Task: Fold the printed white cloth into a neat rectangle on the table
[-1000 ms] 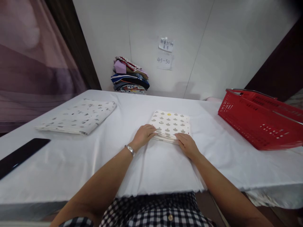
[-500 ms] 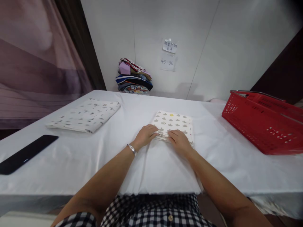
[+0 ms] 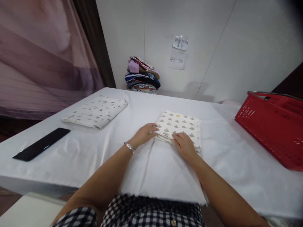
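Note:
A folded white cloth (image 3: pixel 179 125) with grey printed shapes and one yellow figure lies on the table, its layers showing along the near edge. My left hand (image 3: pixel 145 135) grips the near left corner, fingertips closed on the layers. At the middle of the near edge, my right hand (image 3: pixel 184 145) holds the fabric with its fingers on top; its thumb is partly hidden. A second folded white cloth (image 3: pixel 98 111), printed with small dark marks, rests farther left, apart from both hands.
A white-covered table (image 3: pixel 132 148) spans the view. The red basket (image 3: pixel 272 126) stands at the right, a black flat object (image 3: pixel 44 144) lies at the left. A stack of folded fabrics (image 3: pixel 142 75) sits at the back by the wall, below paper signs (image 3: pixel 178 60).
The camera view has turned slightly left, so things sit farther right. My left hand has slid left to the cloth's corner, and the layers at the near edge look slightly more parted.

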Motion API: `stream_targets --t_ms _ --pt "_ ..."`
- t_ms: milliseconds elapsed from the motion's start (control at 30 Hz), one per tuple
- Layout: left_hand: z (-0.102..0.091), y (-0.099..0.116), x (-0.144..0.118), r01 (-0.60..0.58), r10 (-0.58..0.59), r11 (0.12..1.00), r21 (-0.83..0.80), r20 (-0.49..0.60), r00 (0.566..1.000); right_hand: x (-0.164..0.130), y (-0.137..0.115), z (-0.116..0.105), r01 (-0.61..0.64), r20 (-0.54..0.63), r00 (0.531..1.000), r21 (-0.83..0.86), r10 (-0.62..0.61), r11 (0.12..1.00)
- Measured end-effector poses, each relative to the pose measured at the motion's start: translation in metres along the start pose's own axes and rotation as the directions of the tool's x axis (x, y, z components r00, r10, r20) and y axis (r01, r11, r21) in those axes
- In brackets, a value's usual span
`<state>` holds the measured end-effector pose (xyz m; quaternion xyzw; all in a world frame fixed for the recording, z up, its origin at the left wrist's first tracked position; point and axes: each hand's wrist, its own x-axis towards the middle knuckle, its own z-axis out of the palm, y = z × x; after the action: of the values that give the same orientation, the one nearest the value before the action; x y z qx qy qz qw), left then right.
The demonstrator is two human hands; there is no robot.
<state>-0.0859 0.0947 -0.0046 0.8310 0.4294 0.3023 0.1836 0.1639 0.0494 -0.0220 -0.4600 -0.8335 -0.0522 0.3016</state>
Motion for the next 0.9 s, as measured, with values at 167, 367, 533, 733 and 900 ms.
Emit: stream_targets --t_ms 167,367,533,733,900 --pt "-0.001 0.008 0.002 0.015 -0.014 0.999 -0.045 0.018 1.0 0.0 -0.001 0.001 0.004 -0.005 1.0 0.031 -0.004 1.0" --pt "0.003 0.006 0.003 0.064 -0.061 0.994 -0.087 0.033 0.998 0.0 0.002 0.003 0.011 -0.009 1.0 0.032 -0.01 0.999" --pt "0.002 0.007 -0.003 0.097 -0.099 0.989 -0.115 -0.018 0.995 0.001 0.002 0.003 -0.001 -0.033 0.999 0.035 0.002 0.999" --pt "-0.004 0.026 -0.023 0.29 -0.282 0.957 0.008 -0.2 0.938 0.001 0.0 0.003 -0.013 -0.051 0.999 0.057 0.016 0.998" --pt "0.008 0.037 -0.037 0.454 -0.452 0.891 -0.013 -0.121 0.884 0.002 0.001 0.004 0.0 -0.061 0.998 0.043 0.003 0.999"
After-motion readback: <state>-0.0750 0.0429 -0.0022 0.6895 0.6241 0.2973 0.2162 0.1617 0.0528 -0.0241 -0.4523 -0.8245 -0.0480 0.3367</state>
